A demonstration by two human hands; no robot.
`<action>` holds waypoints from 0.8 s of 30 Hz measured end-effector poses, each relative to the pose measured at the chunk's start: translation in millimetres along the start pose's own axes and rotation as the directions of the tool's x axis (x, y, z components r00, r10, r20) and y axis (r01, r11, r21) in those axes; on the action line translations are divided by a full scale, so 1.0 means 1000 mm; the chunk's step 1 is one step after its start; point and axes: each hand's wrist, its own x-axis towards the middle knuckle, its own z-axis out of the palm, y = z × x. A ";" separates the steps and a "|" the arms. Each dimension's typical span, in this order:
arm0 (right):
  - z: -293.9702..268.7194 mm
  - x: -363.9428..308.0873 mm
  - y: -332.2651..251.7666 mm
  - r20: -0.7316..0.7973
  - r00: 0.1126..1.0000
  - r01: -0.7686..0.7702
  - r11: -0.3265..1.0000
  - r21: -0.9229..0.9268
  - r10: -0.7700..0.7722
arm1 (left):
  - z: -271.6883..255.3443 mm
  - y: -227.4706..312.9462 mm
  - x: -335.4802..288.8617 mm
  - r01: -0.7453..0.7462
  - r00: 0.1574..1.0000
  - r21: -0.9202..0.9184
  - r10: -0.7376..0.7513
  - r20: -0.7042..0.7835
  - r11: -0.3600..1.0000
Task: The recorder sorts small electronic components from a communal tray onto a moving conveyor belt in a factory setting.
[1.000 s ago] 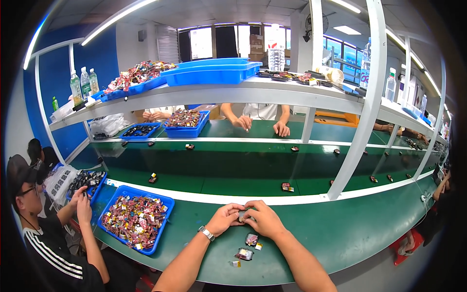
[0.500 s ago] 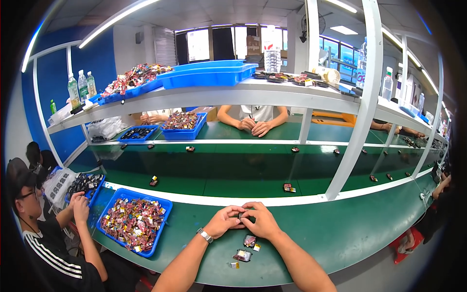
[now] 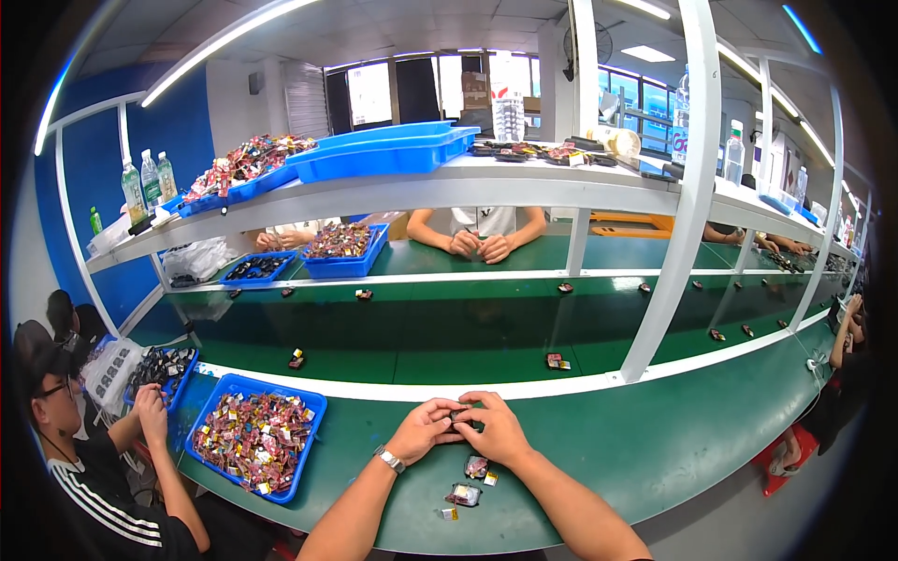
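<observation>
My left hand (image 3: 423, 432), a metal-band watch at its wrist, and my right hand (image 3: 494, 430) meet above the green bench. Between their fingertips they pinch a small dark piece (image 3: 456, 417), mostly covered by the fingers, so its exact kind is unclear. Just below the hands, a small black-edged assembly with a reddish part (image 3: 476, 467) lies on the bench beside a little yellow-and-silver piece (image 3: 490, 479). Nearer to me sit a similar assembly with a silvery face (image 3: 463, 494) and another yellow-and-silver piece (image 3: 450, 514).
Left of my arms, a blue tray (image 3: 323, 411) holds many small red, yellow and silver parts. A co-worker (image 3: 112, 467) sits beyond it. Past a white rail (image 3: 374, 387), a dark green belt (image 3: 430, 341) carries scattered assemblies. A white post (image 3: 669, 234) rises at the right.
The whole view has shifted slightly. My hands stay together on the dark piece with small finger movements; the parts below them lie as before.
</observation>
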 end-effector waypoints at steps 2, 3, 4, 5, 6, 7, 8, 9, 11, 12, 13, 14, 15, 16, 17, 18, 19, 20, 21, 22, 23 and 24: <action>0.001 0.000 -0.001 -0.017 1.000 0.006 1.000 -0.009 -0.006 | -0.003 -0.001 0.000 0.007 1.000 -0.020 -0.007 0.015 1.000; 0.001 0.000 -0.001 -0.012 1.000 0.009 1.000 0.001 -0.009 | -0.003 -0.002 0.000 0.006 1.000 -0.017 -0.006 0.016 1.000; 0.001 0.001 -0.001 -0.007 1.000 0.013 1.000 0.012 -0.013 | -0.004 -0.002 0.000 0.006 1.000 -0.013 -0.005 0.017 1.000; 0.001 0.000 -0.001 -0.008 1.000 0.012 1.000 0.012 -0.012 | -0.004 -0.002 0.000 0.006 1.000 -0.012 -0.006 0.018 1.000; 0.001 0.000 -0.001 -0.011 1.000 0.011 1.000 0.014 -0.011 | -0.004 -0.002 0.000 0.003 1.000 -0.019 -0.003 0.019 1.000; 0.001 0.001 -0.001 -0.014 1.000 0.009 1.000 0.016 -0.009 | -0.004 -0.002 0.000 0.000 1.000 -0.026 0.001 0.021 1.000; 0.002 0.001 -0.001 -0.016 1.000 0.009 1.000 0.015 -0.009 | -0.004 -0.002 0.000 0.000 1.000 -0.025 0.001 0.022 1.000; 0.003 0.001 0.000 -0.019 1.000 0.003 1.000 0.020 -0.002 | -0.003 -0.002 0.000 -0.005 1.000 -0.023 0.005 0.013 1.000; 0.005 0.000 0.000 -0.023 1.000 -0.003 1.000 0.026 0.003 | -0.002 -0.001 0.000 -0.011 1.000 -0.020 0.011 0.005 1.000; 0.006 0.000 0.000 -0.027 1.000 -0.012 0.999 0.045 0.014 | -0.001 -0.001 0.001 -0.006 1.000 -0.015 0.005 -0.013 1.000; 0.007 0.000 0.000 -0.032 0.999 -0.022 0.998 0.064 0.024 | -0.001 -0.001 0.001 0.000 1.000 -0.011 0.000 -0.031 1.000; 0.009 -0.001 0.000 -0.031 0.999 -0.021 0.998 0.065 0.023 | -0.002 -0.003 0.001 -0.001 0.999 -0.011 0.001 -0.032 1.000; 0.012 -0.001 -0.001 -0.057 0.998 -0.002 0.997 0.076 0.007 | -0.004 -0.005 0.001 -0.032 0.999 -0.014 0.031 -0.045 0.999; 0.014 -0.002 -0.001 -0.083 0.996 0.017 0.996 0.088 -0.009 | -0.005 -0.007 0.000 -0.062 0.996 -0.017 0.061 -0.058 0.998; 0.015 -0.002 -0.001 -0.084 0.996 0.018 0.996 0.087 -0.011 | -0.005 -0.007 0.000 -0.063 0.996 -0.017 0.062 -0.057 0.998; 0.015 -0.002 -0.001 -0.087 0.996 0.022 0.997 0.068 -0.016 | -0.006 -0.007 0.000 -0.076 0.996 -0.039 0.074 -0.046 0.996; 0.015 -0.001 -0.001 -0.090 0.996 0.027 0.998 0.049 -0.022 | -0.006 -0.007 0.000 -0.088 0.996 -0.061 0.086 -0.035 0.994; 0.015 -0.001 -0.001 -0.092 0.995 0.029 0.998 0.050 -0.024 | -0.006 -0.007 0.000 -0.089 0.996 -0.058 0.087 -0.035 0.994; 0.014 -0.001 0.000 -0.089 0.996 0.015 0.999 0.042 -0.011 | -0.007 -0.008 0.000 -0.091 0.995 -0.068 0.089 -0.037 0.993; 0.015 -0.001 0.000 -0.086 0.996 0.000 0.999 0.033 0.003 | -0.007 -0.009 0.000 -0.093 0.995 -0.078 0.090 -0.040 0.993; 0.015 -0.001 0.001 -0.087 0.996 -0.002 1.000 0.031 0.005 | -0.006 -0.009 0.000 -0.092 0.995 -0.079 0.089 -0.038 0.993; 0.016 -0.001 0.003 -0.100 0.995 0.009 0.999 0.047 -0.004 | -0.005 -0.008 0.000 -0.089 0.995 -0.069 0.087 -0.040 0.994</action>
